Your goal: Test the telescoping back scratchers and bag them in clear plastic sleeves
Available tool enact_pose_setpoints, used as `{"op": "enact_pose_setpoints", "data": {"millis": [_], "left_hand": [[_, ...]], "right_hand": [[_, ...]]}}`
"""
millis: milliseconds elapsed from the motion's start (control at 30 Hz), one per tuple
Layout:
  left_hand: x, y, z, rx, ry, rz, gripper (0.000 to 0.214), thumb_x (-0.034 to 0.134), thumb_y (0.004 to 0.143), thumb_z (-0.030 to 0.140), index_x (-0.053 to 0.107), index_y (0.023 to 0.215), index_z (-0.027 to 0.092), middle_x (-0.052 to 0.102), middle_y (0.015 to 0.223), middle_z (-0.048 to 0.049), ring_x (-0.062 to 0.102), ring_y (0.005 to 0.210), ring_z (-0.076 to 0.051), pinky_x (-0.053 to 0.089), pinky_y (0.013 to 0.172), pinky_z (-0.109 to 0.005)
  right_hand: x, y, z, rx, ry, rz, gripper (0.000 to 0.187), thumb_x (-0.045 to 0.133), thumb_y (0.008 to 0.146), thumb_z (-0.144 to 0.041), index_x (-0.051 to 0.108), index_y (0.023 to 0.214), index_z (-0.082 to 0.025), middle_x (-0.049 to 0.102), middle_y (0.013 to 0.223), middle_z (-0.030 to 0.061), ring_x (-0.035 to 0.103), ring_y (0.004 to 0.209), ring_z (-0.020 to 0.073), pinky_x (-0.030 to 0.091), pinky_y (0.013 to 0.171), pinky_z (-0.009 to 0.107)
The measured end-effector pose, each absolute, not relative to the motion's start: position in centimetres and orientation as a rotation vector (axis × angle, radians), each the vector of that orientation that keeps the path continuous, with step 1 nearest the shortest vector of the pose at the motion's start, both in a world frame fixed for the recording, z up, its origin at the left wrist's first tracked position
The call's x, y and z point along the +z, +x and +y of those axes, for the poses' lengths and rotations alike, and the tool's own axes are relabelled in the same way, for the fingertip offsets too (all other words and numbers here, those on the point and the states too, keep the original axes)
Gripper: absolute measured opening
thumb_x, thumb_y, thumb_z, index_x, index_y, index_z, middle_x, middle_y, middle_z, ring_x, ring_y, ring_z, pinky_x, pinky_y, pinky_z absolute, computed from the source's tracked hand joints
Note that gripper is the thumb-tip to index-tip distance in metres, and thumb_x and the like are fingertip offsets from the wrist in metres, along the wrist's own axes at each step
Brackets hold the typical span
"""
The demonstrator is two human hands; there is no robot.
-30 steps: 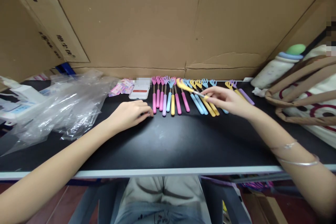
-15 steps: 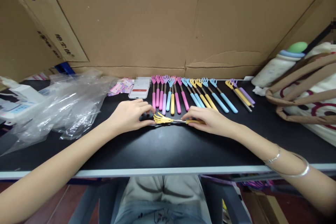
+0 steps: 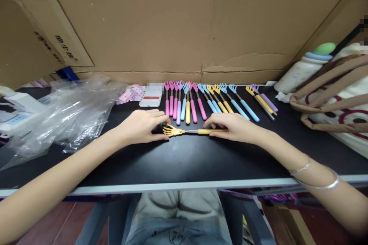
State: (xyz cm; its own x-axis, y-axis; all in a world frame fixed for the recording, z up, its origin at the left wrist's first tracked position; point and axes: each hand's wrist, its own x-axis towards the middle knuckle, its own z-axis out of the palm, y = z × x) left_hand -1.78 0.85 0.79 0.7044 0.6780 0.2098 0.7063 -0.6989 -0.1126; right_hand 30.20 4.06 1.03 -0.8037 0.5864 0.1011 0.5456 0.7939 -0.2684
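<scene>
A yellow back scratcher (image 3: pixel 204 131) with a hand-shaped claw and a short metal rod lies crosswise, low over the table. My left hand (image 3: pixel 140 127) has its thumb and fingers closed about the claw's tips. Around the handle's right part are the fingers of my right hand (image 3: pixel 234 127), the thumb in front; the handle's end is hidden by that hand. Behind both hands runs a row of back scratchers in pink (image 3: pixel 193 110), blue (image 3: pixel 249 110), yellow (image 3: pixel 188 111) and purple (image 3: pixel 178 111), claws pointing away from me.
Clear plastic bags (image 3: pixel 71 111) and a white device (image 3: pixel 20 113) cover the left side. A phone (image 3: pixel 151 95) lies beside pink printed cards (image 3: pixel 130 93). At right stand a white bottle (image 3: pixel 301 71) and a bag with brown handles (image 3: pixel 339 111). Cardboard (image 3: pixel 161 26) walls the back.
The yellow back scratcher has shifted slightly left, its claw further between my left fingers. My right hand has slid right along the handle, and more of the handle shows.
</scene>
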Motion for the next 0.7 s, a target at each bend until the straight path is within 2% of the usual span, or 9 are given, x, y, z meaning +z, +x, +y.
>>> {"op": "enact_pose_setpoints", "data": {"millis": [233,433,700], "left_hand": [[1.3,-2.1,1.8,-0.104,-2.681,-1.024,0.037,0.054,0.087,0.054,0.06,0.101,0.021,0.067,0.085,-0.0021,0.064,0.076,-0.018,0.037,0.059,-0.025],[0.9,-2.3,2.1,-0.049,-2.727,-1.026,0.034,0.051,0.089,0.051,0.058,0.103,0.021,0.067,0.08,-0.001,0.063,0.07,-0.016,0.037,0.058,-0.024],[0.6,-2.4,1.5,-0.065,-2.727,-1.084,0.035,0.05,0.089,0.05,0.058,0.107,0.022,0.071,0.089,-0.0026,0.067,0.078,-0.018,0.042,0.063,-0.024]], "right_hand": [[2.1,31.3,4.2,0.284,-1.07,-2.864,0.022,0.056,0.085,-0.04,0.063,0.095,-0.022,0.056,0.074,-0.0004,0.049,0.062,0.0107,0.03,0.057,0.022],[2.2,31.2,4.0,0.258,-1.124,-2.882,0.019,0.055,0.085,-0.04,0.061,0.091,-0.023,0.055,0.071,-0.0015,0.048,0.061,0.0105,0.029,0.057,0.022],[2.4,31.6,4.0,0.313,-1.181,-2.888,0.021,0.055,0.084,-0.042,0.06,0.091,-0.023,0.053,0.071,-0.0018,0.047,0.06,0.0106,0.028,0.056,0.022]]}}
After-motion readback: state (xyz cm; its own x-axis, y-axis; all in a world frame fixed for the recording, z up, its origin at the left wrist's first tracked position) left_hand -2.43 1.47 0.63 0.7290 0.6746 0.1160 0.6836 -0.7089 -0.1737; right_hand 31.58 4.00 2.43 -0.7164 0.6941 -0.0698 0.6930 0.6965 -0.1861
